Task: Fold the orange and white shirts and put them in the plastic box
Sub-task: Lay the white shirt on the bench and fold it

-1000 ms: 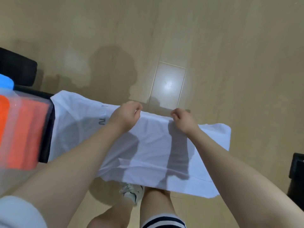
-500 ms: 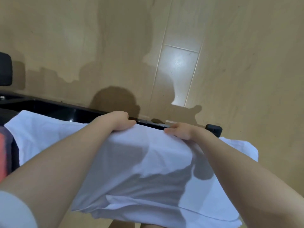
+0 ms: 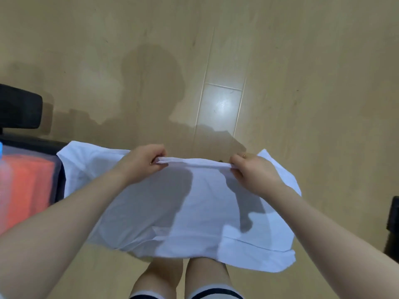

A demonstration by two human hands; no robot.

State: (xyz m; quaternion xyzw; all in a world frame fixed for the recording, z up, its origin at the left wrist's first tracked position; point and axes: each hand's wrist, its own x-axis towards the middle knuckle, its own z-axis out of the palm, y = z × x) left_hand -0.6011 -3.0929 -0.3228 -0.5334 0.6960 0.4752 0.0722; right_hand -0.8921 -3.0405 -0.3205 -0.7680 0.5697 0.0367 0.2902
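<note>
I hold the white shirt stretched out in the air above the floor and my legs. My left hand pinches its far edge at the left. My right hand pinches the same edge at the right, so the cloth is taut between them and the rest hangs down toward me. The orange shirt lies folded inside the clear plastic box at the left edge of the view. The box's blue corner shows at the far left.
A black surface under the box and a black chair part sit at the left. Another dark object stands at the right edge. Light wooden floor fills the view ahead.
The view has swung back down and right, so the box and orange shirt show again. Both hands now grip the shirt's far edge wider apart, pulled taut.
</note>
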